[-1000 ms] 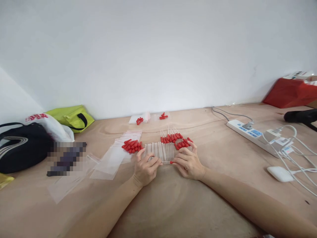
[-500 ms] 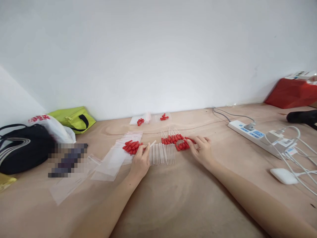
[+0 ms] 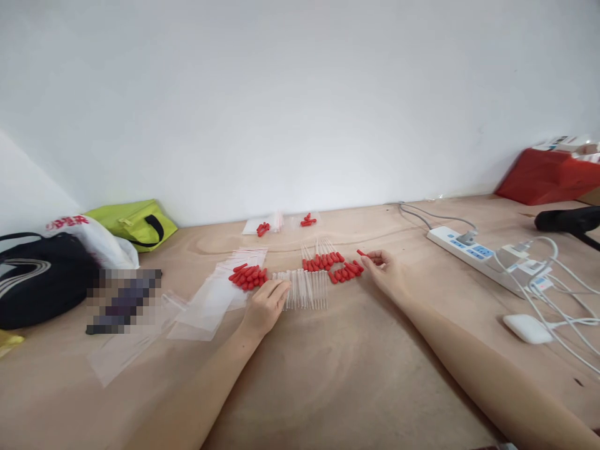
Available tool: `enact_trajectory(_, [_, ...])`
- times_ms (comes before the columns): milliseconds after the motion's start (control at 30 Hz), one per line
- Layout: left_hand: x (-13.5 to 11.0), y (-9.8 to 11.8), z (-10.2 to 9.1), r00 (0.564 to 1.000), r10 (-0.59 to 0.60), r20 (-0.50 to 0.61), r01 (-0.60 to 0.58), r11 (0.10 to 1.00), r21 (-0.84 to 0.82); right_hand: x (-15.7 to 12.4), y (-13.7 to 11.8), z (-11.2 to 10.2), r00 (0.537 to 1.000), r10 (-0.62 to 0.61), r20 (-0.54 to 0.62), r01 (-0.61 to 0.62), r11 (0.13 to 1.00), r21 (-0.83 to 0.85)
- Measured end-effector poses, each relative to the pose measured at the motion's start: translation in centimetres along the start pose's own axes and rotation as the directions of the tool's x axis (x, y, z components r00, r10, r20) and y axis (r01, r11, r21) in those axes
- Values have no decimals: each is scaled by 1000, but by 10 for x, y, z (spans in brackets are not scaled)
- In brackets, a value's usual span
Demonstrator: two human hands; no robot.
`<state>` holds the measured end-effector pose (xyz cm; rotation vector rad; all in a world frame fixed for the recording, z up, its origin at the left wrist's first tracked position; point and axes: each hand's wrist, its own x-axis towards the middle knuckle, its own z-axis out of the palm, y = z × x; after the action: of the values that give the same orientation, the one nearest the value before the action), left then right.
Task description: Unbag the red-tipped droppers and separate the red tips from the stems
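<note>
My right hand [image 3: 384,270] pinches a red rubber bulb [image 3: 360,252] between thumb and fingertips, just right of a short row of loose red bulbs [image 3: 344,273]. My left hand [image 3: 266,305] is closed, its fingertips down at the left end of a row of clear, thin dropper tubes [image 3: 304,290]. What those fingers grip is hidden. Behind the tubes lie several droppers [image 3: 323,259], red bulbs toward me and clear stems pointing at the wall. A heap of red bulbs [image 3: 247,276] rests on clear zip bags [image 3: 210,306] to the left of my left hand.
Near the wall, two small bags hold red bulbs [image 3: 263,229] and more bulbs [image 3: 308,220]. At right are a white power strip [image 3: 462,250], cables and a white charger [image 3: 527,328]. A black bag [image 3: 47,281] and a green bag [image 3: 135,225] stand left.
My left hand has lowered to the tube row; the clear tube that stuck out of its fingers no longer shows. My right hand has lifted a red bulb slightly away from the loose ones.
</note>
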<state>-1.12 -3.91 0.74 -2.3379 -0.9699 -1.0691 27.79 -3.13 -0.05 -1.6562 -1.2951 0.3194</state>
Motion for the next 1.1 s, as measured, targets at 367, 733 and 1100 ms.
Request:
enact_trajectory(367, [2, -1, -16, 990, 53, 134, -48, 998, -41, 3, 6, 0, 984, -176, -29, 166, 963, -212])
enact_trajectory(733, [3, -5, -23, 973, 95, 209, -72, 990, -117, 5, 11, 4, 992, -121, -37, 101, 933, -347])
enact_trajectory(1100, [2, -6, -21, 989, 45, 141, -29, 993, -111, 8, 6, 0, 982, 155, 107, -93, 894, -439])
